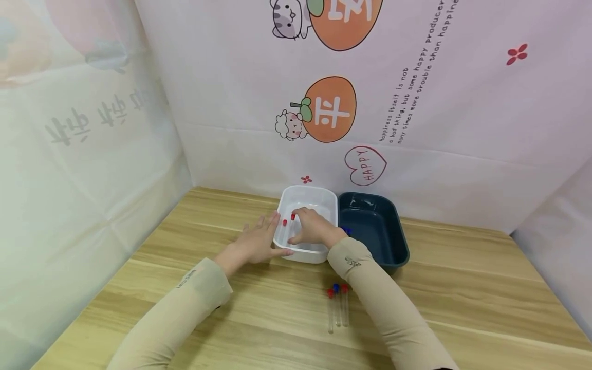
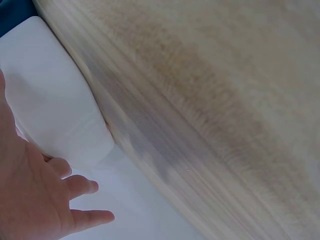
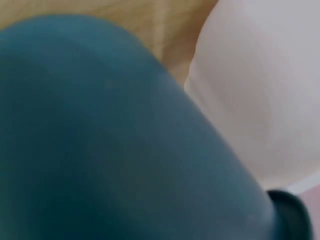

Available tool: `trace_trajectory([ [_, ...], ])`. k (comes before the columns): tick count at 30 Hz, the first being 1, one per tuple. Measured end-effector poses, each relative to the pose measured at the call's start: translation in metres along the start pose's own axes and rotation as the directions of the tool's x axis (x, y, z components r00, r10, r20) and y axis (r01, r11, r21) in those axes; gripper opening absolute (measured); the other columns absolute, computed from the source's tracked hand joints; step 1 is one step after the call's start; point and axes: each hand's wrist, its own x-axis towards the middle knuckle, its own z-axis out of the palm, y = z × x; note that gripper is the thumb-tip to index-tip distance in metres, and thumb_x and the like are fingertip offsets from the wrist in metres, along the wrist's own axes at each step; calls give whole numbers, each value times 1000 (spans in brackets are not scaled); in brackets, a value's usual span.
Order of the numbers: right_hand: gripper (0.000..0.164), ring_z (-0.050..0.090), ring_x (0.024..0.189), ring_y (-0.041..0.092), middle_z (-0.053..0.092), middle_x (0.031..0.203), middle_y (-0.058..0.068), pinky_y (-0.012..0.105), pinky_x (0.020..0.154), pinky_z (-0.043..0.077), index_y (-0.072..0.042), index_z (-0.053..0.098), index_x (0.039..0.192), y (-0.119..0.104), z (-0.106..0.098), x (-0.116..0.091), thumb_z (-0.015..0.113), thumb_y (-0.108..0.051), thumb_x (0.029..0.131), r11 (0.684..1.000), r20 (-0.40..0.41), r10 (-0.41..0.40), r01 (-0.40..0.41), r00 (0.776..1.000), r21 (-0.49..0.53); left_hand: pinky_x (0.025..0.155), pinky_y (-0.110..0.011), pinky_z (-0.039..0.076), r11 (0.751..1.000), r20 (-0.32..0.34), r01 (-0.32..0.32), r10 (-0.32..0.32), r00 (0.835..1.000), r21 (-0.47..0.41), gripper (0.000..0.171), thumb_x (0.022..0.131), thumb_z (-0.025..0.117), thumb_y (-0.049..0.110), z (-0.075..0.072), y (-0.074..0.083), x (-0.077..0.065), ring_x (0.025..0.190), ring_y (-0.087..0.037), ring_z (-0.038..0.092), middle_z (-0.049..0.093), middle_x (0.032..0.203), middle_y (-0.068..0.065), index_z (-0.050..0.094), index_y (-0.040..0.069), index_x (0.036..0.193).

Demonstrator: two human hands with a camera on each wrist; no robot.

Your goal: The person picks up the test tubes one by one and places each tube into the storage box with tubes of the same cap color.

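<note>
In the head view my left hand [image 1: 256, 243] lies along the left side of the white tray [image 1: 306, 252], fingers spread and thumb by its front corner. The left wrist view shows the same hand [image 2: 35, 200] beside the tray's outer wall, fingers apart. My right hand [image 1: 316, 227] reaches down into the white tray. Its fingertips are at a red-capped tube [image 1: 293, 217], and its thumb stands well apart from them. Another red cap [image 1: 284, 222] lies left of it in the tray. The tubes' clear bodies are hard to make out there.
A dark blue tray [image 1: 399, 241] stands against the white tray's right side, with blue caps [image 1: 347, 232] partly behind my right wrist. Several capped tubes lie on the wooden table [image 1: 259, 318] in front, including a blue-capped tube [image 1: 336, 289]. A printed cloth [image 1: 231, 103] hangs behind.
</note>
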Motion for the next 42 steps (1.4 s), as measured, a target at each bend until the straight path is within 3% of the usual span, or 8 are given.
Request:
trace_trajectory([
  [7,82,47,138,35,49,151,19,48,116,36,0,49,147,2,7,2,86,-37,84,999,9,39,-39,999,13,116,-72,13,1000,-5,1,-1,1000,2,114,90,55,76,0,2,1,154,-41,12,5,171,-9,7,5,165],
  [16,82,50,133,32,55,146,14,48,114,38,-4,51,147,8,20,9,86,-43,84,996,-3,82,-82,997,-47,116,-71,14,999,-10,-5,6,1000,31,114,91,54,77,-2,4,2,154,-41,13,6,171,-10,7,4,165],
  [25,78,49,133,31,56,145,14,47,113,39,-3,55,144,10,30,14,84,-45,85,996,0,39,-39,999,-80,115,-71,15,999,-12,4,-3,1000,32,113,91,54,76,1,3,-1,154,-41,13,4,171,-11,7,3,164],
  [42,79,35,146,35,43,157,16,50,119,30,-5,50,152,6,28,14,79,-45,89,995,61,68,-63,996,-77,116,-71,14,1000,2,8,-8,1000,26,113,92,54,75,0,3,-1,154,-40,11,4,171,-11,5,4,164],
])
